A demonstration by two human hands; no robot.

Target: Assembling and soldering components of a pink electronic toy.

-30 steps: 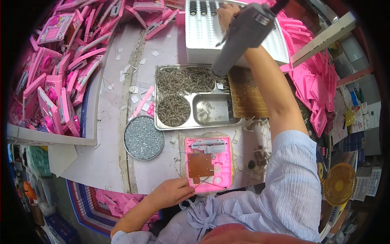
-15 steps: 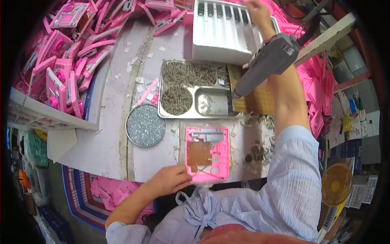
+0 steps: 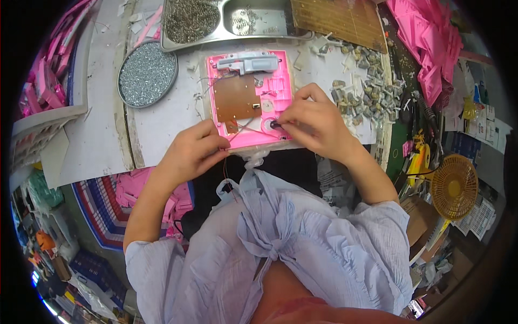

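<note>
A pink plastic casing half (image 3: 280, 85) lies open on the table's near edge, with a brown circuit board (image 3: 236, 97), a grey plastic compartment (image 3: 248, 63) and thin wires inside. My left hand (image 3: 194, 148) is closed at its lower left corner, pinching the edge. Thin wires hang just below those fingers. My right hand (image 3: 315, 121) pinches a small black part (image 3: 275, 125) at a round ring in the casing's lower right. The part is mostly covered by my fingertips, so its exact kind does not show.
A round dish of small silvery pieces (image 3: 147, 74) stands to the left. Beyond the casing is a metal compartment tray (image 3: 253, 39) with springs and a brown board (image 3: 340, 22). Small grey-white parts (image 3: 367, 81) are scattered at right; pink casings (image 3: 429, 40) pile beyond.
My right hand has come back from the white foam tray of black parts and now holds a small black part at the casing. My left hand stays at the casing's corner. The view has tilted down.
</note>
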